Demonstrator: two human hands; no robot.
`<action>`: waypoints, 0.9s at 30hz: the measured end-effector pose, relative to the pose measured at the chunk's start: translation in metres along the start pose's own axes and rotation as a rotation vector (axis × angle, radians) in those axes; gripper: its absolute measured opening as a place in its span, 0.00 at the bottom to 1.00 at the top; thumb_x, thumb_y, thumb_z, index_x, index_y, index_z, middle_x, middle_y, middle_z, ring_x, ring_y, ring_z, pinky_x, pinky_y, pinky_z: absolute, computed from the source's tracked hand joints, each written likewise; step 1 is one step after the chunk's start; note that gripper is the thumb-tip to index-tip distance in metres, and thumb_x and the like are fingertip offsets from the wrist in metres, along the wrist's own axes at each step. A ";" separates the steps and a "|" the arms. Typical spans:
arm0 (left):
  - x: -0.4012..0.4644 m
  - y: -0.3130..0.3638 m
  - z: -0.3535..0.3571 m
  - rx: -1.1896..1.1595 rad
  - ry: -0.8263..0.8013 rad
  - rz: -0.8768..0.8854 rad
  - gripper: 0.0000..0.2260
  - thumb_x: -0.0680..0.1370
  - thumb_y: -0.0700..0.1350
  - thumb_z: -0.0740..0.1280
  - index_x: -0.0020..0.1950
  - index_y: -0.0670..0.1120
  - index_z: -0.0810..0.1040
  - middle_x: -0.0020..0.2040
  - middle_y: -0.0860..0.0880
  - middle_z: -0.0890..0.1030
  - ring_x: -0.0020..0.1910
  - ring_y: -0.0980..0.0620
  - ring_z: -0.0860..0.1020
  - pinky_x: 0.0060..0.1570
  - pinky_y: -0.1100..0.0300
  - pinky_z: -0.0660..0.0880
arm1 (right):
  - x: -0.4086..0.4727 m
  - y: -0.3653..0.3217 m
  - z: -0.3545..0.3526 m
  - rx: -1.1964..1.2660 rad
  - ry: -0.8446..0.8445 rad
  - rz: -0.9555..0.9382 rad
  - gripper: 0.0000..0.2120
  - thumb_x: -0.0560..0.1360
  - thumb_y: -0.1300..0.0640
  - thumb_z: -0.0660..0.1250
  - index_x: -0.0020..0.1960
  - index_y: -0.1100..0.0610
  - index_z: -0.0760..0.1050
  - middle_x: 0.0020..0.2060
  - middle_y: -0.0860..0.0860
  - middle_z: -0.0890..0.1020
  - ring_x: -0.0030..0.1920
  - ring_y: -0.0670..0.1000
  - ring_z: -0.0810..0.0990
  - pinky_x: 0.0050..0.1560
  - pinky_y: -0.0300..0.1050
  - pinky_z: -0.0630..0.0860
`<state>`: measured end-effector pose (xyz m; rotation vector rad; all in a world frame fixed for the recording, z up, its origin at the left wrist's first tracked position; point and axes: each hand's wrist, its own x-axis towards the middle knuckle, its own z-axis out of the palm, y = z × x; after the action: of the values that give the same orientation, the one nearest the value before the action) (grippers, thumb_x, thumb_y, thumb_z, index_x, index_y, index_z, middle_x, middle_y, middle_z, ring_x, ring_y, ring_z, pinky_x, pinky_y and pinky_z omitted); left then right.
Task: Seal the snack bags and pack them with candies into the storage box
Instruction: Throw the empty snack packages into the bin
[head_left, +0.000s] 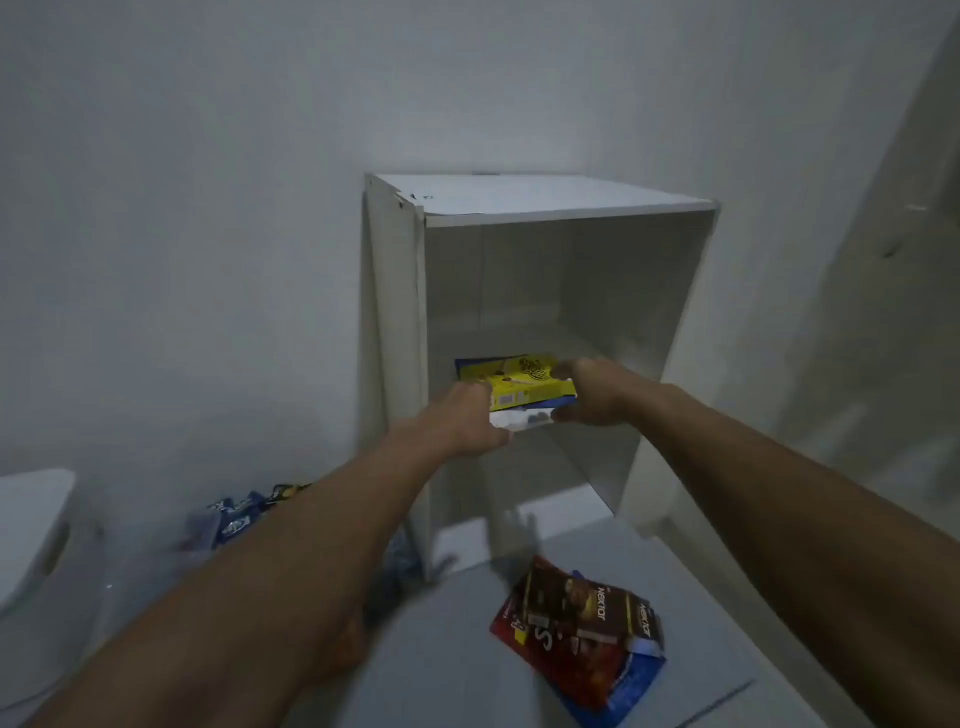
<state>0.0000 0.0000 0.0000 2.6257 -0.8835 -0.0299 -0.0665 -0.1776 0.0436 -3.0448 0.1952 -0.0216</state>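
Two hands are holding a stack of snack packs at the open front of a white cabinet.

Going left to right: a white lidded bin is sitting at the far left edge, and blue candy wrappers are lying beside it, partly hidden behind the left forearm. The left hand is gripping the left end of a yellow snack pack stacked on a white pack, while the right hand is pinching the right end — both at the white cabinet's middle shelf. Below, a dark brown snack bag is lying on red and blue bags on the white surface — apart from the hands.
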 end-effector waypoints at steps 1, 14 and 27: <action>0.008 -0.003 0.002 -0.021 0.003 -0.005 0.23 0.69 0.55 0.71 0.59 0.45 0.76 0.54 0.44 0.80 0.50 0.43 0.79 0.48 0.52 0.78 | 0.010 -0.001 0.003 0.008 -0.002 -0.004 0.27 0.71 0.50 0.72 0.67 0.56 0.71 0.64 0.57 0.77 0.63 0.60 0.75 0.60 0.51 0.74; 0.085 -0.021 0.033 -0.056 0.050 -0.181 0.25 0.68 0.41 0.68 0.64 0.40 0.66 0.61 0.40 0.75 0.60 0.40 0.73 0.60 0.48 0.72 | 0.144 0.016 0.022 -0.125 -0.160 -0.020 0.36 0.72 0.43 0.67 0.76 0.45 0.56 0.71 0.53 0.69 0.69 0.59 0.68 0.68 0.54 0.68; 0.114 -0.019 0.066 -0.099 0.007 0.043 0.25 0.71 0.60 0.64 0.62 0.47 0.68 0.60 0.45 0.75 0.61 0.43 0.72 0.64 0.46 0.65 | 0.130 0.072 0.002 -0.059 -0.184 0.223 0.42 0.60 0.50 0.78 0.71 0.51 0.64 0.63 0.55 0.74 0.60 0.58 0.75 0.53 0.48 0.76</action>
<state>0.0934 -0.0757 -0.0573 2.5126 -0.9124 -0.0515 0.0534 -0.2655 0.0364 -3.0394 0.5264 0.2823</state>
